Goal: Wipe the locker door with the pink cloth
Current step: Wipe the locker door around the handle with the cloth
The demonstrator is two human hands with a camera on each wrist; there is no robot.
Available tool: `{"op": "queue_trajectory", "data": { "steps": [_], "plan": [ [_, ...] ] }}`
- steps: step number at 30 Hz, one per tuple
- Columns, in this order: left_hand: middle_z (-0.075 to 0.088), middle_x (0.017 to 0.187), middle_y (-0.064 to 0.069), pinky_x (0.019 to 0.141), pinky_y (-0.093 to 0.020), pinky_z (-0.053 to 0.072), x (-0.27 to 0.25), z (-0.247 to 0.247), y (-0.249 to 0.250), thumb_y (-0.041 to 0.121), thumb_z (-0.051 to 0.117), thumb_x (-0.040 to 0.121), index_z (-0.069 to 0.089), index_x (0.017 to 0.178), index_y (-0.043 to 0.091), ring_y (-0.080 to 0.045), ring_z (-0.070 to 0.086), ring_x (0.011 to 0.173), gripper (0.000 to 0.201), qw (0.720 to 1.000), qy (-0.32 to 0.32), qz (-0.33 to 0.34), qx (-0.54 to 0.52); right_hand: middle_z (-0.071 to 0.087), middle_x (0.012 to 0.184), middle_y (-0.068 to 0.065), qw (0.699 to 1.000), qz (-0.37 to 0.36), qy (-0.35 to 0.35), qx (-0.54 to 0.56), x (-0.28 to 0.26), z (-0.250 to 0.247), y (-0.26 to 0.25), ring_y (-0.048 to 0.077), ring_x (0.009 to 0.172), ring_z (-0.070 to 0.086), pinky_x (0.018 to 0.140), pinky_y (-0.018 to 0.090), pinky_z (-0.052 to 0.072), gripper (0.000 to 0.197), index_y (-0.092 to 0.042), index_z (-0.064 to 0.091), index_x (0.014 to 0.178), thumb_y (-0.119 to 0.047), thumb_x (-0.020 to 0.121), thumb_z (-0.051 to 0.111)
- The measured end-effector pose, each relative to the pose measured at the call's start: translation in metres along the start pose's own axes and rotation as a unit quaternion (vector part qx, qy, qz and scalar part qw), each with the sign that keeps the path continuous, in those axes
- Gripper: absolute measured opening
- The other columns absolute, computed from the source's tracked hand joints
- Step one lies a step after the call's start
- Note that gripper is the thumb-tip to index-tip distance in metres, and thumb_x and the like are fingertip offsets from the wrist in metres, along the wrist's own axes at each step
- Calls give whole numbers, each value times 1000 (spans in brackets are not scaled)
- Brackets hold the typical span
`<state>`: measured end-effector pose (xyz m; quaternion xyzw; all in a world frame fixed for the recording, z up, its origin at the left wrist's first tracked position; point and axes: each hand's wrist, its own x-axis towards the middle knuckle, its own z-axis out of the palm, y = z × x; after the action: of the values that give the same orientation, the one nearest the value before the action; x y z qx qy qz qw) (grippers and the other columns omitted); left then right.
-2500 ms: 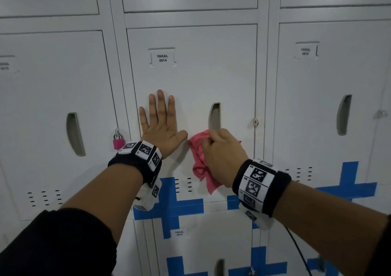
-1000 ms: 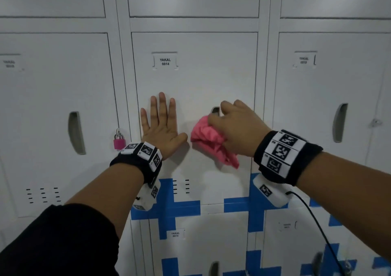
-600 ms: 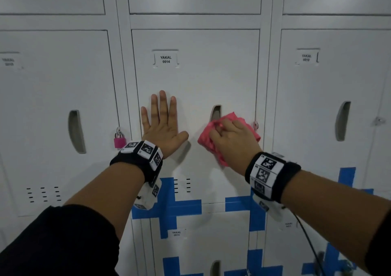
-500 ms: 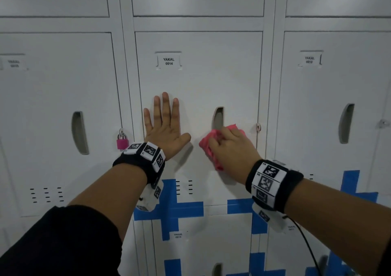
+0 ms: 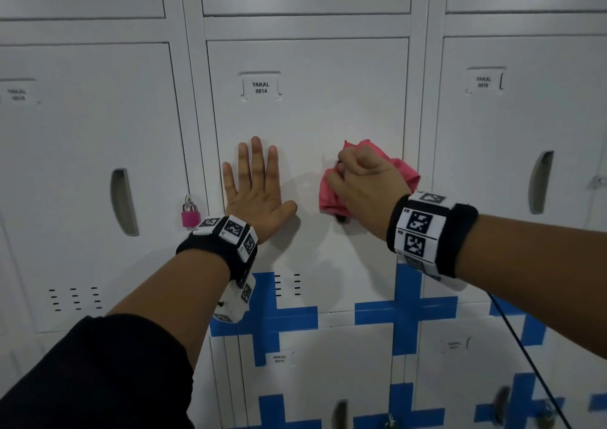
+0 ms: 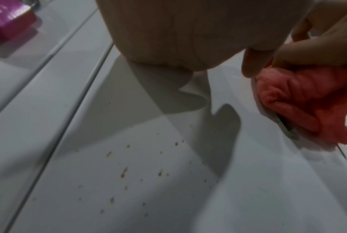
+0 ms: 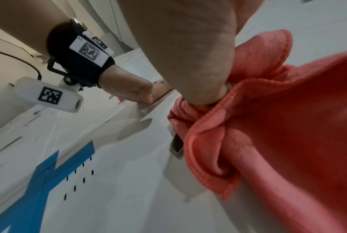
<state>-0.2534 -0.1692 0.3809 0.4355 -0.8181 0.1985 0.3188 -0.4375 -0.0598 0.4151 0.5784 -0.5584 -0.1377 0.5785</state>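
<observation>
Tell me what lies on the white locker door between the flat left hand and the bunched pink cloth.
Nothing: between the left hand and the pink cloth gripped by the right hand, the white locker door is bare apart from shadows, shown in the head view.

The locker door (image 5: 328,116) looks like painted sheet metal, smooth with a soft sheen, flecked with small brown rust-like spots (image 6: 124,171) toward its lower part. The pink cloth (image 7: 278,126) is a soft, matt, fine-looped fabric with a stitched hem. The padlock (image 5: 190,216) has a glossy pink body and shiny metal shackle. Blue tape (image 5: 272,317) lies flat and matt.
</observation>
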Motion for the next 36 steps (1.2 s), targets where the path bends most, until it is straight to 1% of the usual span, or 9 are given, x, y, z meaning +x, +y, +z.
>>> {"op": "queue_trajectory", "data": {
  "steps": [7,12,16,20,22,25,28,32,36],
  "plan": [
    [-40,147,-6,110,-57,-20,0,-2,1,58,22,71,-26,144,18,-28,-39,135,97,1000,-8,0,0,65,94,-1,993,10,-30,116,0,-12,-10,25,112,40,95,36,26,44,-8,53,112,-30,74,59],
    [-43,146,-6,109,-57,-21,0,-3,2,58,21,69,-29,143,17,-28,-41,134,98,1000,-17,0,-2,65,106,0,960,-28,-9,278,-23,11,-24,24,109,48,95,39,39,43,-15,54,120,-36,82,51],
    [-42,147,-7,110,-57,-20,0,-3,2,57,23,69,-29,143,17,-28,-39,135,99,1000,-13,-4,1,51,92,-2,883,65,18,464,-31,20,-13,18,86,52,79,38,53,25,-24,58,102,-18,78,62],
    [-43,146,-6,109,-57,-21,-1,-3,2,58,21,69,-29,143,18,-27,-41,134,98,1000,-13,-2,-1,52,79,-4,779,243,278,507,-12,12,15,19,82,42,65,37,50,17,-13,66,100,-8,86,59],
    [-42,146,-7,109,-57,-22,-1,-3,1,59,21,70,-28,143,17,-27,-41,134,97,1000,-15,1,-4,66,108,7,790,261,305,464,6,13,24,27,94,46,74,39,48,25,-11,66,111,-12,90,53],
    [-41,147,-8,109,-57,-21,-1,-2,1,59,22,72,-29,143,17,-28,-40,135,97,1000,-14,2,-1,32,152,18,867,221,130,428,23,19,0,38,131,34,105,50,37,63,-8,38,144,-21,86,59],
    [-41,147,-9,110,-58,-20,-1,-2,1,57,21,73,-28,143,16,-29,-39,135,95,1000,-15,3,2,25,156,17,874,188,147,424,23,19,-40,39,137,28,115,50,20,69,-6,26,149,-29,89,52],
    [-42,146,-7,110,-56,-22,-1,-5,2,60,15,81,-26,145,15,-28,-39,136,87,1000,-14,9,-7,46,146,11,879,76,244,403,9,40,-74,36,128,44,107,51,36,52,-12,48,139,-23,91,63],
    [-42,146,-7,109,-57,-22,-2,-7,2,54,16,72,-28,144,16,-27,-42,133,92,1000,-26,6,-11,47,146,3,895,-36,215,390,-24,75,-97,29,132,42,110,50,32,57,-20,50,138,-19,86,71]
  ]
}}
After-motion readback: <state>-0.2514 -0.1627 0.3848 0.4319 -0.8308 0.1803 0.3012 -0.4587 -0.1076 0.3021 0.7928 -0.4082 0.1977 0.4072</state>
